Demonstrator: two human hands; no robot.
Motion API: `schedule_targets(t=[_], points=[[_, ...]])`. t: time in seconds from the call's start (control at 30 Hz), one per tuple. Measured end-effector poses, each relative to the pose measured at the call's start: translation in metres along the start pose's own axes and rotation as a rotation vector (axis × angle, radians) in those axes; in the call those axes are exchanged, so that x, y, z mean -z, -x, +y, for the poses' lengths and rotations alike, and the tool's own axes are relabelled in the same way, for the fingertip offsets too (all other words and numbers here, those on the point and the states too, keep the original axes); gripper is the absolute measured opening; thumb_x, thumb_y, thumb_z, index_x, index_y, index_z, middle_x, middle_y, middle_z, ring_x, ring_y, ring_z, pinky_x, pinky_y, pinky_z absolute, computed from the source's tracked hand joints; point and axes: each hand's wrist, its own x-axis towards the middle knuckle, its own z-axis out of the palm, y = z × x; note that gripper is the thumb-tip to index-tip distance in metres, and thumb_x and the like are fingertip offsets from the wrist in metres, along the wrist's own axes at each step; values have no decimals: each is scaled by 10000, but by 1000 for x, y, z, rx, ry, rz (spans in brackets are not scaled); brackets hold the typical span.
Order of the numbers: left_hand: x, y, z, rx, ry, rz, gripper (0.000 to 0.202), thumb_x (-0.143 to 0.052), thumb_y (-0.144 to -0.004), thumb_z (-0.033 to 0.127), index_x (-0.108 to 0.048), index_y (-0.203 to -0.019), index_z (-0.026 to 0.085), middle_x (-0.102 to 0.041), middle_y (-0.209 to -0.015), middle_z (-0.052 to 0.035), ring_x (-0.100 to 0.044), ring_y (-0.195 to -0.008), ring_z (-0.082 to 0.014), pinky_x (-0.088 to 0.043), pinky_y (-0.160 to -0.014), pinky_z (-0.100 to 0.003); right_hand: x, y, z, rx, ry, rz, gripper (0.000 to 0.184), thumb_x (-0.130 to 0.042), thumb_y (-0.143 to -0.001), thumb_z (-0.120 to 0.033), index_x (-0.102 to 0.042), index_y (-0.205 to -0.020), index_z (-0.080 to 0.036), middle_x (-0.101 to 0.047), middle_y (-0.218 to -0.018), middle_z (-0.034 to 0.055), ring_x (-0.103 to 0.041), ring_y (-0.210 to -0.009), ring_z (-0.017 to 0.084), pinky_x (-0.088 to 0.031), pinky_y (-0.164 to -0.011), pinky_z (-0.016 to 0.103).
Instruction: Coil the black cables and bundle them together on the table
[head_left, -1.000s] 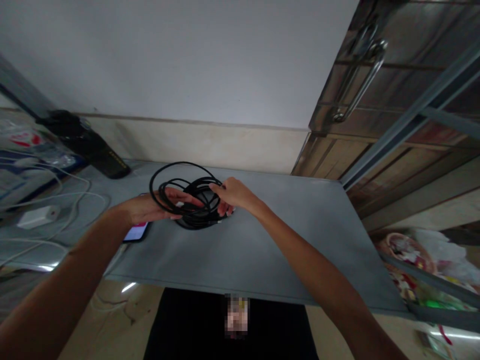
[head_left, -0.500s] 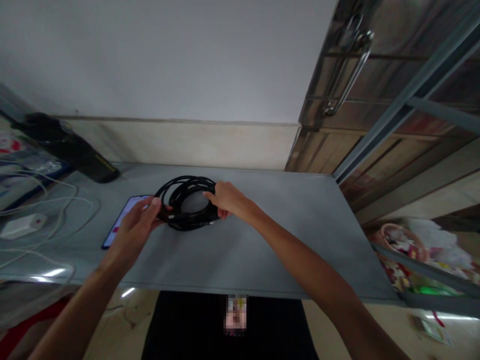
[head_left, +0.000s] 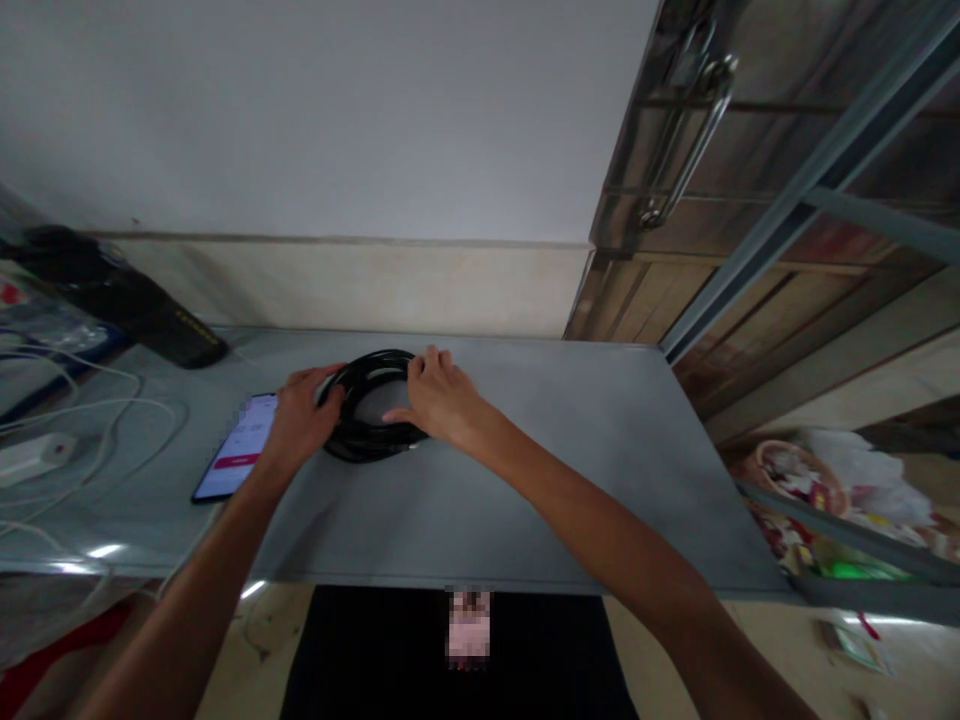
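A coiled black cable point(head_left: 365, 440) lies on the grey tabletop point(head_left: 480, 520), its loops forming a rough ring. My left hand point(head_left: 306, 412) grips the coil's left side, thumb over the loops and fingers along the outer edge. On the opposite side, my right hand point(head_left: 442, 400) is curled over the loops, with its thumb reaching into the middle of the ring. A small light-coloured end or tie shows at the coil's lower right. Partly behind my left hand and wrist rests a phone point(head_left: 244, 445) with its screen lit.
A black bottle point(head_left: 142, 305) stands tilted-looking at the back left. White cords and a white power strip point(head_left: 34, 458) occupy the left end. A wall point(head_left: 337, 120) runs behind. Grey metal framing point(head_left: 757, 250) rises at the right, and a pinkish bin point(head_left: 799, 475) sits beyond.
My left hand has shifted up and right along the coil, uncovering more of the phone. My right hand has moved slightly left, and the loops look more tightly gathered.
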Motion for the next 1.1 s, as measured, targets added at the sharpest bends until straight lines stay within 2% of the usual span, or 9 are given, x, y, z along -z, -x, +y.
schedule_targets(t=[0.17, 0.27, 0.4, 0.57, 0.73, 0.87, 0.93, 1.0, 1.1], points=[[-7, 1, 7, 48, 12, 2, 497, -554, -1008, 352, -721, -1438, 168, -787, -1427, -141, -719, -1333, -366, -532, -1224, -551, -16, -1, -3, 328, 4, -54, 968, -817, -901, -871, -750, -1358, -21, -663, -1494, 314, -638, -1404, 442, -512, -1232, 560], [-12, 6, 14, 79, 41, 12, 528, -576, -1010, 427, -715, -1455, 179, -794, -1426, -133, -744, -1307, -353, -572, -1188, -510, -27, -3, -7, 371, 26, -156, 1006, -948, -826, -787, -715, -1409, -1, -688, -1460, 313, -684, -1362, 448, -561, -1180, 552], [-21, 13, 26, 88, 65, 11, 587, -668, -970, 528, -701, -1448, 188, -782, -1460, -142, -731, -1364, -358, -547, -1236, -516, -29, -7, -8, 391, 17, -245, 681, -923, -972, -561, -750, -1370, -36, -783, -1345, 244, -753, -1292, 389, -621, -1075, 454], [-38, 14, 41, 11, 100, -77, 631, -696, -861, 359, -684, -1465, 179, -774, -1468, -145, -720, -1391, -358, -511, -1284, -532, -21, 7, 8, 366, -112, -324, 350, -858, -1017, -390, -811, -1246, -129, -836, -1249, 183, -815, -1104, 321, -631, -878, 373], [-77, 9, 70, -131, 130, -171, 710, -638, -790, 224, -670, -1496, 157, -763, -1477, -154, -714, -1401, -366, -513, -1289, -542, -20, 51, 55, 328, -86, -203, 351, -850, -1023, -423, -811, -1244, -153, -838, -1191, 155, -806, -1073, 309, -595, -938, 393], [-107, 1, 106, -219, 103, -216, 690, -668, -808, 193, -691, -1497, 211, -791, -1425, -124, -746, -1340, -359, -564, -1233, -515, -19, 86, 105, 244, -33, -36, 616, -864, -926, -779, -803, -1005, -171, -821, -1013, 141, -787, -1031, 331, -543, -1076, 472], [-114, -4, 117, -257, 103, -249, 663, -690, -820, 207, -714, -1483, 220, -808, -1398, -112, -762, -1307, -355, -578, -1209, -497, -21, 98, 126, 172, -58, 90, 706, -892, -837, -857, -775, -972, -174, -805, -997, 137, -769, -1031, 333, -529, -1114, 489], [-117, -8, 121, -282, 124, -281, 641, -704, -829, 232, -733, -1470, 216, -824, -1373, -100, -774, -1279, -348, -582, -1199, -486, -25, 105, 141, 95, -129, 237, 670, -909, -858, -807, -767, -1054, -182, -800, -1076, 136, -748, -1104, 333, -524, -1150, 497], [-118, -10, 115, -249, 208, -269, 591, -707, -863, 291, -752, -1447, 208, -830, -1372, -85, -782, -1262, -337, -585, -1203, -489, -38, 104, 153, -56, -311, 469, 550, -780, -1035, -685, -728, -1311, -212, -758, -1326, 158, -698, -1318, 332, -529, -1217, 520]])
